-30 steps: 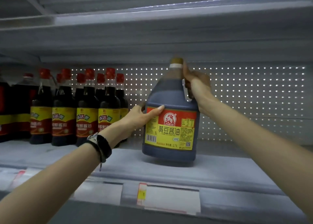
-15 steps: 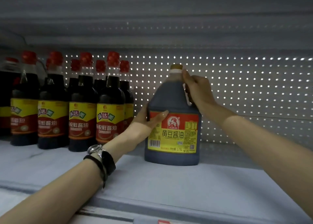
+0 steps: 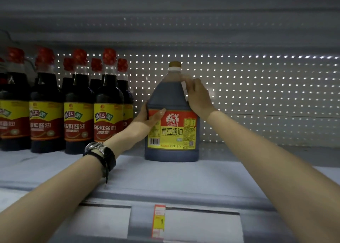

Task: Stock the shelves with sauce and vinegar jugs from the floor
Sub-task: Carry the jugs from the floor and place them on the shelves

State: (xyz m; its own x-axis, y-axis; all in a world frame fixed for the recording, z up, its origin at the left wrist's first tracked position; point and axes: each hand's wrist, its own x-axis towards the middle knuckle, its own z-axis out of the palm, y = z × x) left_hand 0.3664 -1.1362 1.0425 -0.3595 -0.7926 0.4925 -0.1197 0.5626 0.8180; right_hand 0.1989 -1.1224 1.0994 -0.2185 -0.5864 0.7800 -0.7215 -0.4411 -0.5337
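Shelf [image 3: 165, 176]: jug [image 3: 172, 132] is stood upright; bottles [image 3: 77, 110] at 9 o'clock.
Left hand [image 3: 147, 119]: flattened on jug.
Right hand [image 3: 197, 97]: curled round jug top.

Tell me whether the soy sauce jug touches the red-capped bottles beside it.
Apart. The head view shows lit pegboard between the soy sauce jug and the nearest red-capped bottle, with the left hand in that gap.
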